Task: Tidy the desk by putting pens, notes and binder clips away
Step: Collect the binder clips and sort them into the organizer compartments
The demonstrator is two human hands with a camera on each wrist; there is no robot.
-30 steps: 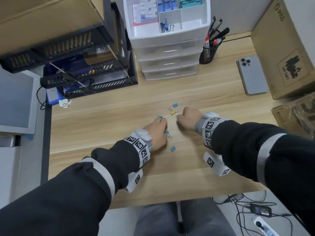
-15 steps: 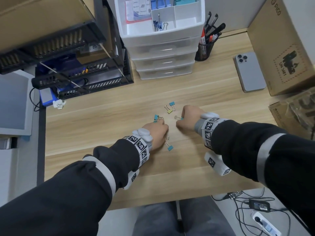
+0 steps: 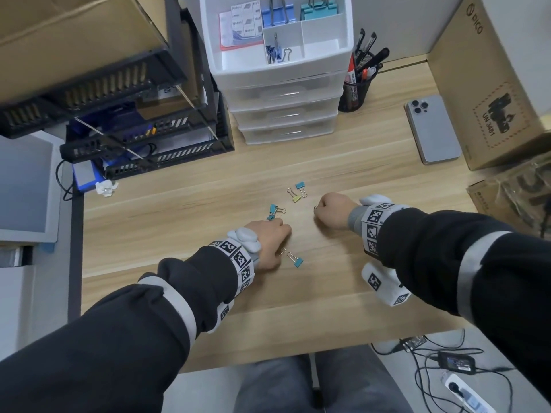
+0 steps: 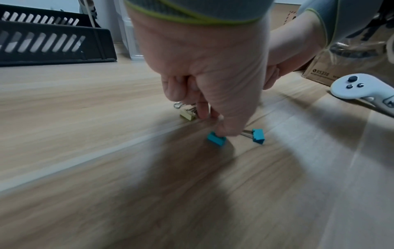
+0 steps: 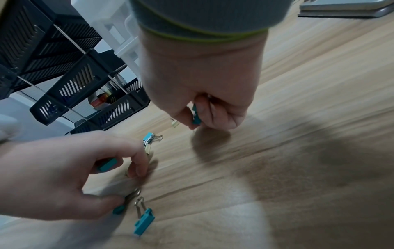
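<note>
A: What does the workspace look like?

B: A pale wooden tabletop (image 3: pixel 343 162) with black mesh paper trays (image 3: pixel 143 144) at the back left, a white plastic drawer unit (image 3: pixel 283 93) in the middle and a black mesh pen cup (image 3: pixel 354 93) beside it.

A: And the hands?

B: The right hand (image 5: pixel 202 94) is curled, its fingertips pinching a small teal binder clip (image 5: pixel 196 116) just above the wood. The left hand (image 4: pixel 211 67) is curled too, thumb and forefinger pinching another small teal clip (image 4: pixel 216 138) that sits low on the tabletop; the right wrist view shows at least one more teal clip tucked inside that palm.

A: What lies loose around them?

B: A teal clip (image 3: pixel 295 260) just beside the left wrist, another (image 3: pixel 272 208) just beyond the left knuckles, then a yellow clip (image 3: pixel 295 198) and a teal one (image 3: pixel 300 186) farther out between the hands.

A: How far along is it?

B: Well on, I'd judge. Pens stand in the cup, notes (image 3: pixel 241 23) and large clips sit in the open top tray. These small clips remain to be gathered and carried there.
</note>
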